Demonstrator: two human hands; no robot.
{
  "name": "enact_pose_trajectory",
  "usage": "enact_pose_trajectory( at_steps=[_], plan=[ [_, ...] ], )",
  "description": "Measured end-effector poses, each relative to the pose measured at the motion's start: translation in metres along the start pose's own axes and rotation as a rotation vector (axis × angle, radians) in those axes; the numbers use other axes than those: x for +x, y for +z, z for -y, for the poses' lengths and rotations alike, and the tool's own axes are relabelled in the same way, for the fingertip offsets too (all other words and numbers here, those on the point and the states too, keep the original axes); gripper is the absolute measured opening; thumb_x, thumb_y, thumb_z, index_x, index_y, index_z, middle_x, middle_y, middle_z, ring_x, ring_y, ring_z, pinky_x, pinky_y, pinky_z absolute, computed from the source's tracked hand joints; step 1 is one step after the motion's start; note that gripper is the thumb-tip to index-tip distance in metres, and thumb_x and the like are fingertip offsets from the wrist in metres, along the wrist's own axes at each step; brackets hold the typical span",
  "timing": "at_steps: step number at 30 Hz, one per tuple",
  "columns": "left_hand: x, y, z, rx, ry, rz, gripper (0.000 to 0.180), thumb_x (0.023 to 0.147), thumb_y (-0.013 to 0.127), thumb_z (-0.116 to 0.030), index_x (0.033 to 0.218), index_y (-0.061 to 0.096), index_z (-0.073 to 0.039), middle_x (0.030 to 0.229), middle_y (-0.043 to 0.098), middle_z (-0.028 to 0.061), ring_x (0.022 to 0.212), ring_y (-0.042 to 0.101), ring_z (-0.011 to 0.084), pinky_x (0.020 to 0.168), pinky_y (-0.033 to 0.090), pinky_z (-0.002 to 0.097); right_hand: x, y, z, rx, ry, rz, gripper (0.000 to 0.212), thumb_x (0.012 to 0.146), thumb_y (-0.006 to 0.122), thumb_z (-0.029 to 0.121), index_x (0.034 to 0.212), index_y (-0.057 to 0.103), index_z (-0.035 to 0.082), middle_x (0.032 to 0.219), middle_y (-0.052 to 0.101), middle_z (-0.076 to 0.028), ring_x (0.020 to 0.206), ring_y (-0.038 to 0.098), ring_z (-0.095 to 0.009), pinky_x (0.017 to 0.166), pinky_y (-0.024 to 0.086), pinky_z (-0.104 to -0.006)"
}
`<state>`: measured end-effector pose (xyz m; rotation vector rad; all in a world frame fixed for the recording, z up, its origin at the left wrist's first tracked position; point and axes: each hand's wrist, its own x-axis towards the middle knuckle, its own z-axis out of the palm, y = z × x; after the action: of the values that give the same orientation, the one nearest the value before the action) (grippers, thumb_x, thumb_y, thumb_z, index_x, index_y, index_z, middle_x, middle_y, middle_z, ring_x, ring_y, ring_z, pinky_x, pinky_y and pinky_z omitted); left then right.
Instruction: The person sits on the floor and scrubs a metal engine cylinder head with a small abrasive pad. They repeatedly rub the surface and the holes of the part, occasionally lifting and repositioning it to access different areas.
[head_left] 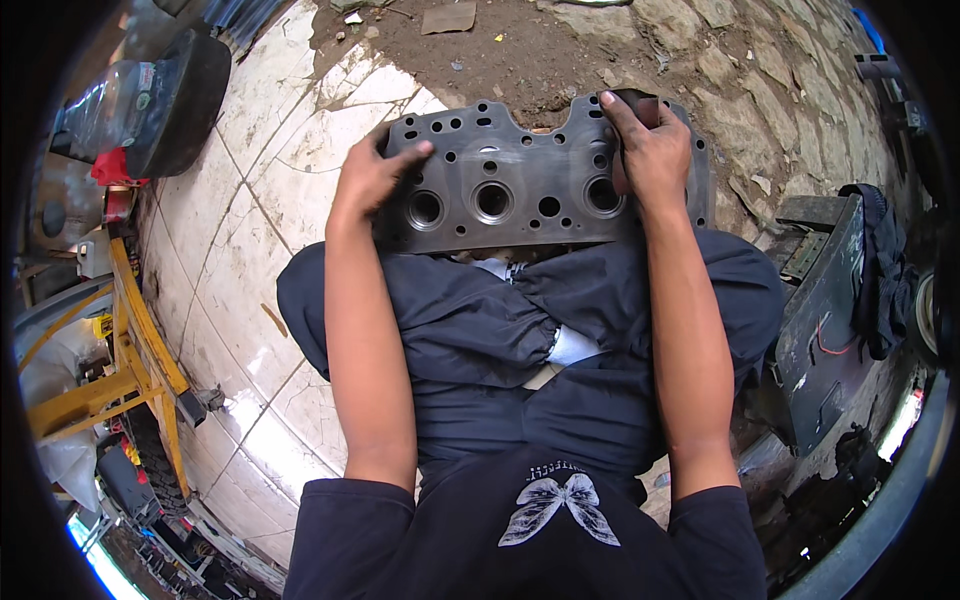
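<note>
Grey cylinder head [545, 172] spans between the hands. Left hand [368, 182] clasps its end, thumb on the face; right hand [658, 165] pinches a dark folded sheet [648, 110] over the opposite end. Advisable: steady left grip, even right-hand pressure.

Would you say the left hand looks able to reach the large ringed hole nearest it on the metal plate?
Likely yes: the left hand holds the metal plate at its edge, and nothing covers the ringed hole.
</note>
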<state>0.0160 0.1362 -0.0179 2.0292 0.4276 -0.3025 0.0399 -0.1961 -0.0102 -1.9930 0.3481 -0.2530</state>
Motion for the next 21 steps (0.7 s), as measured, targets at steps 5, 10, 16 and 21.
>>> enact_pose_trajectory(
  at_steps=[5,10,16,21],
  plan=[
    [0.013,-0.014,0.026,-0.522,-0.132,-0.196,0.073,0.091,0.084,-0.042,0.143,0.061,0.004,0.133,0.070,0.0227,0.115,0.071,0.0292,0.103,0.053,0.0388,-0.002,0.001,0.007,0.004,0.040,0.056,0.056,0.083,0.089,0.047,0.097,0.075,-0.006,0.082,0.075,-0.014,0.076,0.069,-0.025,0.077,0.055,-0.0383],
    [-0.020,-0.006,-0.015,-0.063,-0.093,0.026,0.079,0.084,0.089,-0.037,0.145,0.060,0.004,0.133,0.071,0.0218,0.125,0.067,0.0298,0.111,0.048,0.0407,0.000,-0.002,0.003,-0.010,0.040,0.037,0.056,0.083,0.089,0.048,0.097,0.075,-0.005,0.082,0.075,-0.014,0.076,0.070,-0.025,0.076,0.055,-0.0384],
    [-0.006,-0.018,0.007,-0.052,-0.100,-0.134,0.056,0.092,0.081,-0.026,0.139,0.066,0.002,0.126,0.074,0.0192,0.115,0.072,0.0288,0.103,0.053,0.0373,-0.004,-0.001,0.010,-0.009,0.035,0.053,0.054,0.084,0.089,0.045,0.097,0.076,-0.005,0.084,0.076,-0.014,0.076,0.071,-0.024,0.076,0.055,-0.0383],
    [-0.014,0.004,-0.021,0.129,0.176,-0.506,0.041,0.100,0.074,-0.028,0.128,0.073,0.001,0.110,0.079,0.0174,0.102,0.076,0.0245,0.096,0.056,0.0345,-0.007,0.000,0.016,-0.010,-0.006,0.045,0.044,0.085,0.089,0.037,0.097,0.077,-0.004,0.083,0.077,-0.013,0.075,0.072,-0.023,0.075,0.056,-0.0368]
  ],
)
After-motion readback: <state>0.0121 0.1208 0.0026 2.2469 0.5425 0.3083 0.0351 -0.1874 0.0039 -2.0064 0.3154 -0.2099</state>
